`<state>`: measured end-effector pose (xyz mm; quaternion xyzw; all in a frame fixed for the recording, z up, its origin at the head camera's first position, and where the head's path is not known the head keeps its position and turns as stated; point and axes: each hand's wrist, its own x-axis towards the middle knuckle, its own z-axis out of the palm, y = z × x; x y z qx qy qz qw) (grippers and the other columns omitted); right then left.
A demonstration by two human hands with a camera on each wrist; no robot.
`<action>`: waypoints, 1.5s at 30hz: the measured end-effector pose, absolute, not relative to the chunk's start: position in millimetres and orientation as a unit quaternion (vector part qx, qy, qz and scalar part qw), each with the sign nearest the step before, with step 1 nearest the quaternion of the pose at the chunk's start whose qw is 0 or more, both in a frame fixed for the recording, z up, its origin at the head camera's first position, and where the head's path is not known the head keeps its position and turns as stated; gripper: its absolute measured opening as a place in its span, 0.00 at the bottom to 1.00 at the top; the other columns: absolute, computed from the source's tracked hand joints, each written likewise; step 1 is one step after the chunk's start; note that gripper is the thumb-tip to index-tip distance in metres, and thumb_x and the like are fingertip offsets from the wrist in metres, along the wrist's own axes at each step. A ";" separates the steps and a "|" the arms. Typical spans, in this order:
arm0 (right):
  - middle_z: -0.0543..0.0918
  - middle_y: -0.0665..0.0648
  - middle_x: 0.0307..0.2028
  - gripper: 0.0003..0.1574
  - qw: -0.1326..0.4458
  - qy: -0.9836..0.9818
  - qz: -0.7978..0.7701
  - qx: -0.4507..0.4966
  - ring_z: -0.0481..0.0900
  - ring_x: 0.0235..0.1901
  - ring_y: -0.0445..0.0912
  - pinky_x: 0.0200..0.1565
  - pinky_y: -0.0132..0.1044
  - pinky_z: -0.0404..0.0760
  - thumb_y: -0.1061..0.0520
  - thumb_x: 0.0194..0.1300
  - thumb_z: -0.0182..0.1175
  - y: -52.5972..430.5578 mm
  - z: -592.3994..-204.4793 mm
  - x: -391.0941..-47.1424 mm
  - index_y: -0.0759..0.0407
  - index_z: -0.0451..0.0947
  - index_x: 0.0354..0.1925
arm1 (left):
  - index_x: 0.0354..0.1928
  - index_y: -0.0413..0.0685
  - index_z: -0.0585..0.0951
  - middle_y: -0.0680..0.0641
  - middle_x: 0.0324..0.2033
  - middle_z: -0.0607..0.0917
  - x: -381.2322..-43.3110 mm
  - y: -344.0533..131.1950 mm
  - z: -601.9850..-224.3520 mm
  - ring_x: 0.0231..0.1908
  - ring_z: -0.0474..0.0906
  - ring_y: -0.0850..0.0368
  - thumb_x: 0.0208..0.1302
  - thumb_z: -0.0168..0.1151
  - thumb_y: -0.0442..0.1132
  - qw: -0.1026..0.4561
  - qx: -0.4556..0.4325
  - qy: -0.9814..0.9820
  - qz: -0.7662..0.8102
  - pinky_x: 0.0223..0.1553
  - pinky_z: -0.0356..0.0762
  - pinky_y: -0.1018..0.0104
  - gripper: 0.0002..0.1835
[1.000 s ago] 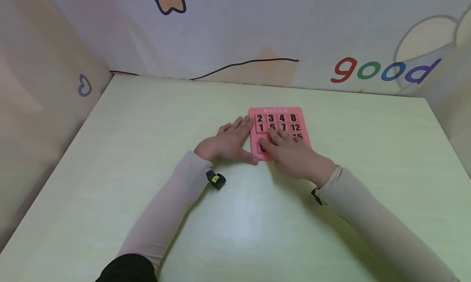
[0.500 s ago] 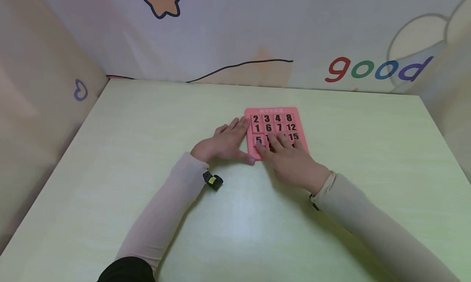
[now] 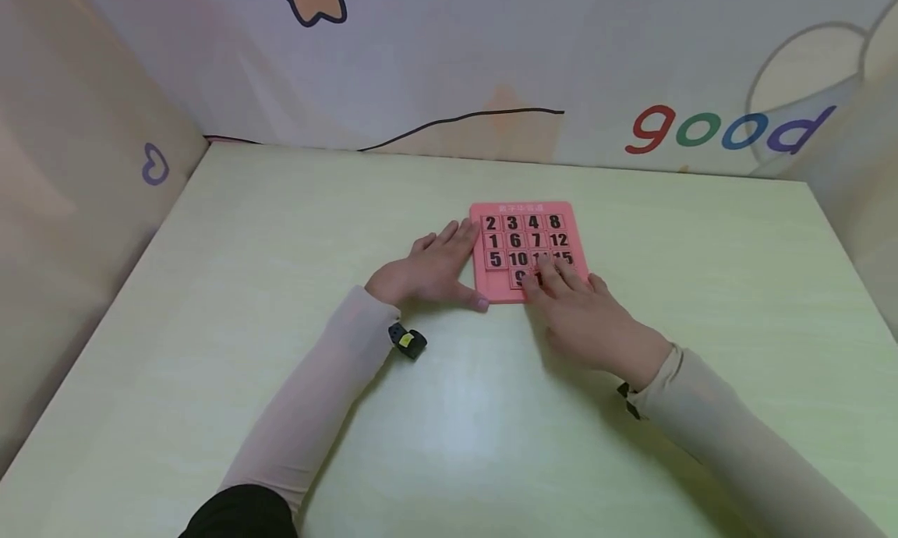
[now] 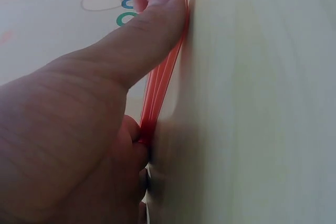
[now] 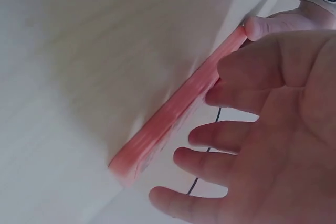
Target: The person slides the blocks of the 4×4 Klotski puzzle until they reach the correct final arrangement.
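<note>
A pink number sliding puzzle [image 3: 521, 297] lies flat near the middle of the table, with black-numbered tiles in a frame. The bottom-left slot is bare; a 9 tile [image 3: 517, 278] stands right of it, under a 10. My left hand [image 3: 431, 273] rests against the puzzle's left edge, fingers straight, thumb at the near left corner. In the left wrist view its thumb [image 4: 152, 32] runs along the red side. My right hand [image 3: 589, 316] reaches over the lower right, index fingertip at the 9 tile, other fingers spread loosely and hiding some bottom-row tiles. Neither hand grips a tile.
The pale table [image 3: 421, 429] surrounds the puzzle on all sides. A printed cloth wall [image 3: 435, 62] with coloured lettering stands behind it, and more cloth hangs at the left and right.
The 5 tile has gone up one row, into the gap at the left. My right hand has since shifted right, uncovering the 9 and 10. My left hand keeps its place.
</note>
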<state>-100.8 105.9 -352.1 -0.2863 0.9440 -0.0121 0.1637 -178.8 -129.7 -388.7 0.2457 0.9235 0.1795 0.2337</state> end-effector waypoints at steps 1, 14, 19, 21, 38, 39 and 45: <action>0.48 0.71 0.77 0.39 0.164 0.945 -0.008 -0.284 0.44 0.75 0.69 0.63 0.76 0.54 0.61 0.72 0.55 106.5 -351.0 -99.5 0.64 0.57 0.77 | 0.80 0.49 0.33 0.48 0.80 0.33 -179.3 -129.6 -387.8 0.77 0.25 0.52 0.56 0.68 0.69 0.235 0.246 0.923 0.178 0.75 0.31 0.50 0.68; 0.46 0.70 0.77 0.39 0.180 0.937 -0.019 -0.299 0.43 0.76 0.66 0.68 0.71 0.48 0.55 0.76 0.49 72.6 -358.8 -91.1 0.65 0.52 0.78 | 0.80 0.49 0.33 0.48 0.80 0.34 -180.2 -126.9 -389.3 0.77 0.25 0.52 0.56 0.67 0.70 0.238 0.241 0.925 0.174 0.75 0.32 0.49 0.68; 0.45 0.67 0.78 0.39 0.189 0.934 -0.036 -0.303 0.40 0.76 0.64 0.69 0.70 0.47 0.54 0.77 0.47 74.9 -357.6 -91.7 0.58 0.51 0.80 | 0.80 0.48 0.33 0.48 0.80 0.34 -180.2 -128.0 -390.1 0.77 0.25 0.52 0.57 0.67 0.69 0.234 0.246 0.925 0.172 0.75 0.32 0.48 0.67; 0.45 0.67 0.78 0.40 0.191 0.936 -0.046 -0.293 0.40 0.76 0.65 0.68 0.71 0.47 0.56 0.76 0.49 81.4 -356.0 -92.3 0.55 0.50 0.80 | 0.80 0.49 0.33 0.48 0.80 0.34 -180.8 -128.4 -389.8 0.77 0.24 0.52 0.57 0.67 0.70 0.235 0.248 0.924 0.175 0.75 0.32 0.49 0.68; 0.41 0.76 0.76 0.44 0.223 0.935 -0.061 -0.269 0.38 0.75 0.70 0.68 0.71 0.45 0.56 0.74 0.50 75.1 -360.3 -89.7 0.51 0.46 0.81 | 0.80 0.48 0.32 0.48 0.80 0.33 -178.3 -130.7 -390.1 0.77 0.24 0.52 0.57 0.67 0.69 0.239 0.241 0.924 0.178 0.74 0.32 0.48 0.67; 0.41 0.75 0.76 0.44 0.225 0.935 -0.063 -0.268 0.38 0.75 0.69 0.69 0.70 0.45 0.55 0.74 0.50 76.2 -359.8 -90.2 0.49 0.45 0.82 | 0.80 0.49 0.32 0.48 0.79 0.33 -178.2 -130.7 -390.2 0.77 0.24 0.52 0.57 0.67 0.69 0.238 0.242 0.924 0.177 0.74 0.32 0.48 0.67; 0.43 0.75 0.76 0.46 0.217 0.948 -0.063 -0.225 0.39 0.75 0.69 0.67 0.74 0.44 0.54 0.75 0.52 103.2 -351.6 -94.8 0.53 0.43 0.82 | 0.80 0.50 0.32 0.49 0.80 0.33 -179.6 -127.9 -390.4 0.77 0.24 0.52 0.56 0.67 0.70 0.236 0.241 0.924 0.183 0.74 0.31 0.49 0.68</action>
